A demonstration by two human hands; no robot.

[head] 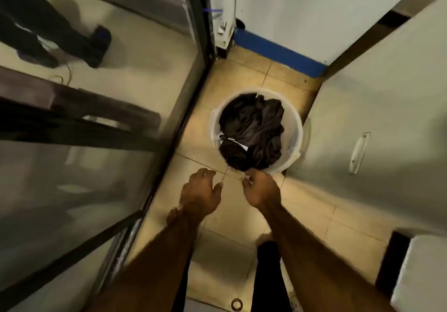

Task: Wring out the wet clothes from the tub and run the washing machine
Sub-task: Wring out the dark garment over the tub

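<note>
On the tiled floor (242,74), the white tub (294,127) sits straight ahead of both hands, heaped with dark wet clothes (251,127). The right hand (261,190), loosely curled and holding nothing, is nearer its rim. The left hand (200,192) is spread.

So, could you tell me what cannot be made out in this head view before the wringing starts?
Head view only:
Tub bottom and any water: covered by the dark clothes.
Number of garments: one tangled, dark, blurred heap.
Right hand: fingers curl away from the camera; whether they pinch anything is unclear.
White object at lower right: cut off by the frame edge, unidentifiable.
</note>
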